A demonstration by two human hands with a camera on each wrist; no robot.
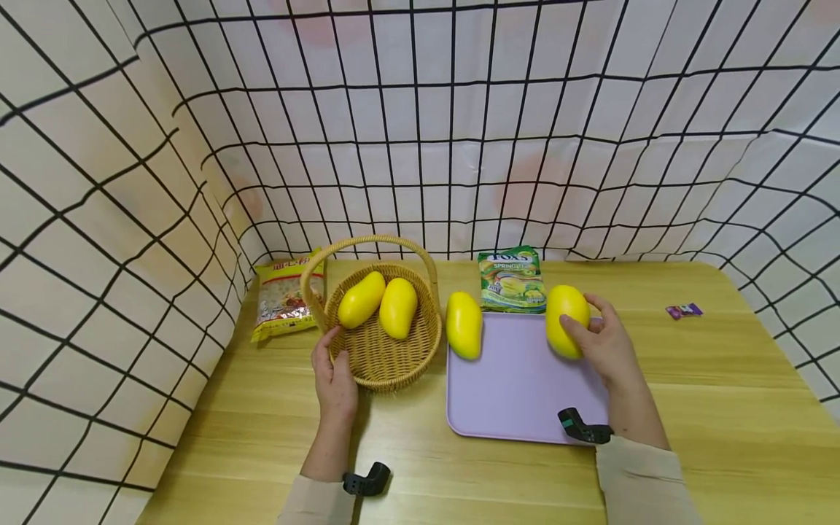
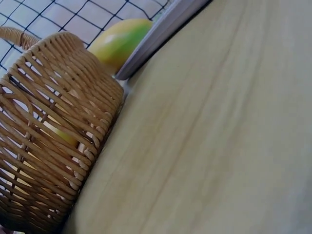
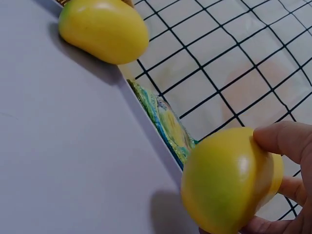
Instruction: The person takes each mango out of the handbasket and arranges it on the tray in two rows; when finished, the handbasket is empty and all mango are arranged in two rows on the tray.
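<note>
Glossy green rectangular packet (image 1: 512,284), left of and beyond the grip of the right hand (image 1: 610,348): "FOX'S", below it "SPRING", then unclear letters. Yellow plastic packet (image 1: 282,297), far left of that grip: red characters, too blurred to read.

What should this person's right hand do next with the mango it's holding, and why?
Probably lower the held mango onto the purple tray: the right hand grips it over the tray's far right corner, and another mango already rests at the far left corner, so setting it down there seems the nearest step.
</note>
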